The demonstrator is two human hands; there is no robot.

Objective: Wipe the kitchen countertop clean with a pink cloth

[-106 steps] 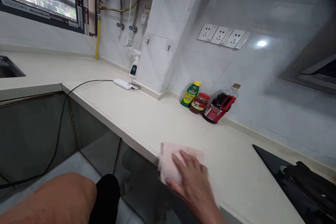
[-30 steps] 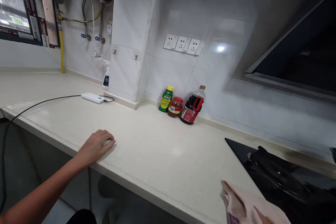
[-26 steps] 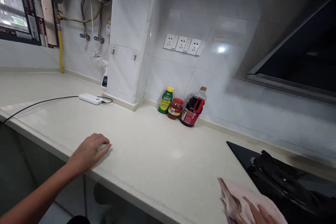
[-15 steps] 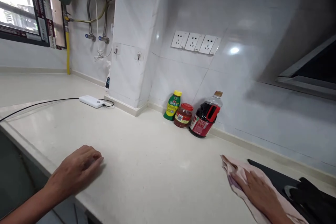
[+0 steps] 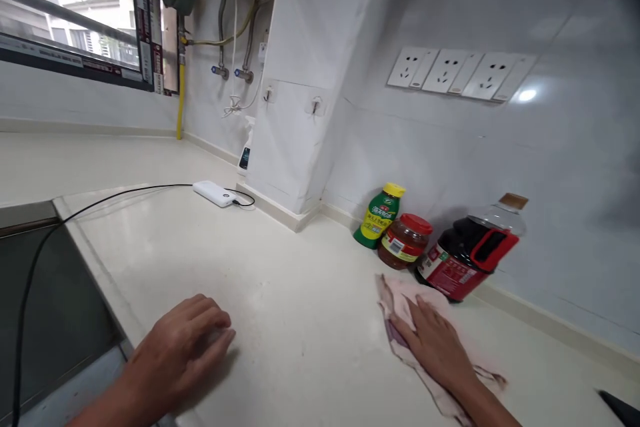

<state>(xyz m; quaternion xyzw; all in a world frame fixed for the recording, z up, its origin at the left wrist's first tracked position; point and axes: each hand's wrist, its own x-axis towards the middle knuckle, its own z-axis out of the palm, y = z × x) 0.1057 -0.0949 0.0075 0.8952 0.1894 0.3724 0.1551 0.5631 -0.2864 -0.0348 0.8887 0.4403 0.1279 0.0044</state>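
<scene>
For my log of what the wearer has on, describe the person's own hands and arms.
The left hand and right hand are both bare: no gloves, and no ring, watch or bracelet shows. No sleeve covers the visible parts of the left forearm or right forearm. The nails are too blurred to describe.

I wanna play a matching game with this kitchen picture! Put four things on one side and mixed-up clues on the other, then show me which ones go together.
Things:
1. Pink cloth
2. Green bottle
3. Brown-red jar
4. White box-shaped device

Clues:
A. Has a red lid
B. Is under the right hand
C. Has a black cable plugged in
D. Has a yellow cap

Right pairs:
1-B
2-D
3-A
4-C
</scene>
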